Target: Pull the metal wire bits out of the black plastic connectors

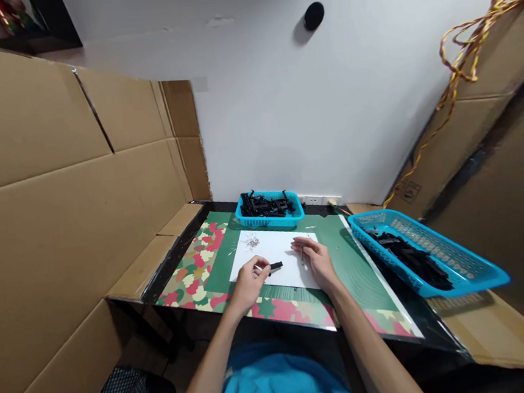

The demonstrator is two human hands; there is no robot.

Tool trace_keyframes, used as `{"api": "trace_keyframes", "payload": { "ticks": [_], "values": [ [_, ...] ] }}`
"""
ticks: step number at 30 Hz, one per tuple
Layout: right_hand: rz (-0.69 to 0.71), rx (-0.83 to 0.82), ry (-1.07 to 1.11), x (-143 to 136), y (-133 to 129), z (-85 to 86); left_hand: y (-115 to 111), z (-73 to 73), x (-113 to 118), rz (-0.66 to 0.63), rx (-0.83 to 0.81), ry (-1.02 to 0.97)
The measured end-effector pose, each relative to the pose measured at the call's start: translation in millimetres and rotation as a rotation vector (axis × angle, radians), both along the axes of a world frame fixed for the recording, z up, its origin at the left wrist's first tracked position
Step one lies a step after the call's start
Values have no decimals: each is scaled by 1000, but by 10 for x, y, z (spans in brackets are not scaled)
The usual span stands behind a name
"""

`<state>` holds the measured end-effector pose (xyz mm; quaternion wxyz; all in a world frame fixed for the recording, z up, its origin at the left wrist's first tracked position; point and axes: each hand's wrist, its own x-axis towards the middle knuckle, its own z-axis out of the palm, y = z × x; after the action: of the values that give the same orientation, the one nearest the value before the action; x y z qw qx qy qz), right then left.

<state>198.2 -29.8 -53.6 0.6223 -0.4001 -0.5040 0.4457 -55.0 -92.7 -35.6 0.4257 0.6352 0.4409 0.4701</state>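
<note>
My left hand [251,277] is closed around one end of a small black plastic part [276,265]. The part's free end points right, just above a white sheet [275,244]. Over the sheet's right side, my right hand [315,256] has its fingers bent around a thin rod-like tool [302,256], which points down; its exact kind is too small to tell. A loose pile of tiny metal pieces [252,242], perhaps screws, lies on the upper left of the sheet. The two hands are apart.
Behind the sheet stands a blue basket [271,223] with many black parts. Another blue basket [476,285] on the right holds more black parts. A green mat [341,257] covers the table. Cardboard walls [143,201] rise at both sides; a power strip [314,200] sits at the back.
</note>
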Motion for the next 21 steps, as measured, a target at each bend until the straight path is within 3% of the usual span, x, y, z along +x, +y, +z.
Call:
{"api": "trace_keyframes", "payload": {
  "ticks": [7, 14, 21],
  "values": [
    [30, -25, 36, 11, -70, 76, 29, -20, -24, 30, 25, -31],
    [232, -75, -169, -88, -207, 188, 36, -56, -31, 57, 24, -23],
    [214, -84, -172, -84, -167, 145, 14, -22, -31, 82, -4, -38]
  ]
}}
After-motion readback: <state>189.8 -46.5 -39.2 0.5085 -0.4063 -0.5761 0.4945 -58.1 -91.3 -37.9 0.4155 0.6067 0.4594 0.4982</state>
